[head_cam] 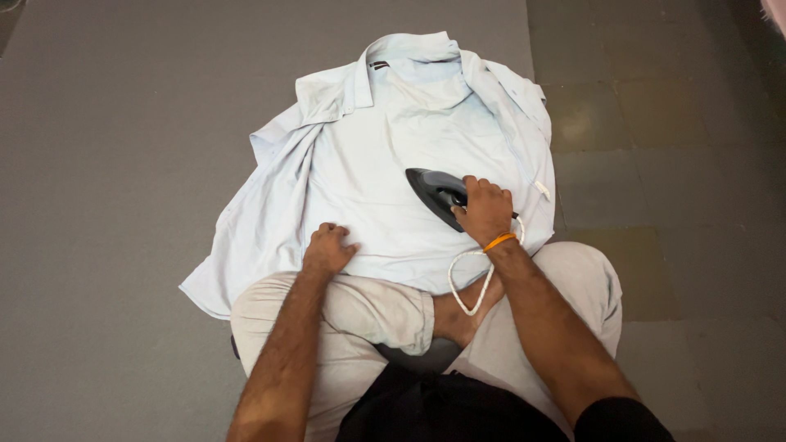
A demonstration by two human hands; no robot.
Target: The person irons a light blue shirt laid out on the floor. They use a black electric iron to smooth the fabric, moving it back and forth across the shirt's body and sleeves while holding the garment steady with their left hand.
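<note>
The right hand (pixel 485 209) grips the dark iron (pixel 438 193) on the pale blue shirt (pixel 368 180). The left hand (pixel 329 248) (loosely curled, holding nothing) pins the shirt's near hem flat.

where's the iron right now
In the head view, the dark grey clothes iron sits right of centre on the pale blue shirt, gripped by the right hand.

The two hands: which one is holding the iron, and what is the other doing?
The right hand, with the orange band at its wrist, grips the dark iron. The left hand holds nothing; it presses flat on the pale blue shirt.
</note>
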